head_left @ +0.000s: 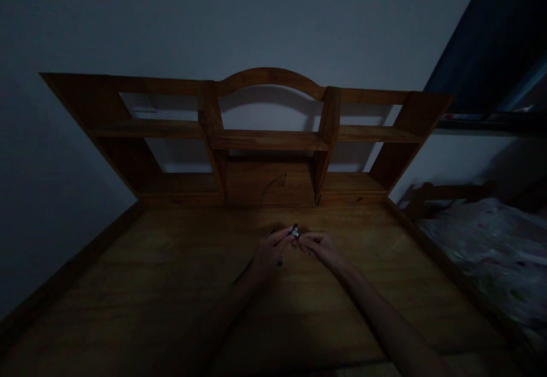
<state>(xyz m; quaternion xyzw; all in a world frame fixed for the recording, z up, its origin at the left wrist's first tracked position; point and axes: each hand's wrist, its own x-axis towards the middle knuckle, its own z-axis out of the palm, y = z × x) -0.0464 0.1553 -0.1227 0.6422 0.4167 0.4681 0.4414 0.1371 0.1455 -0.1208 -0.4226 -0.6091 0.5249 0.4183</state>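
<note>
My left hand [270,249] and my right hand [318,246] meet over the middle of a wooden desk [171,286]. Both are closed in a pinch around a small shiny metal object [294,230] held between the fingertips. A thin dark cord or strap [248,267] trails from under my left hand toward the lower left. The room is very dim, so I cannot make out what the small object is.
A wooden hutch [269,138] with bare shelves stands at the back of the desk against a pale wall. A raised wooden rim runs along the desk's left and right sides. A bed with patterned bedding [487,251] lies to the right.
</note>
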